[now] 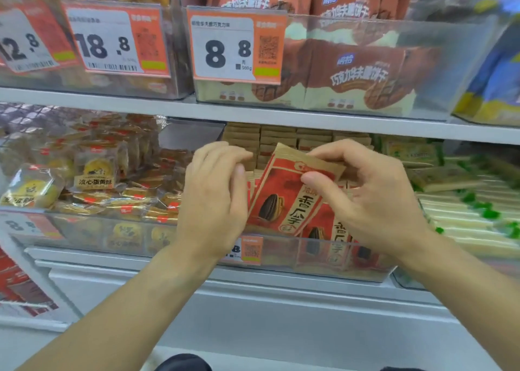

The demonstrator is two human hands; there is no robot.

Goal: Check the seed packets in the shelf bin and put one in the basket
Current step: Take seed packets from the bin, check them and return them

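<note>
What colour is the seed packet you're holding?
Red and tan seed packet, with a black striped seed; head view.
</note>
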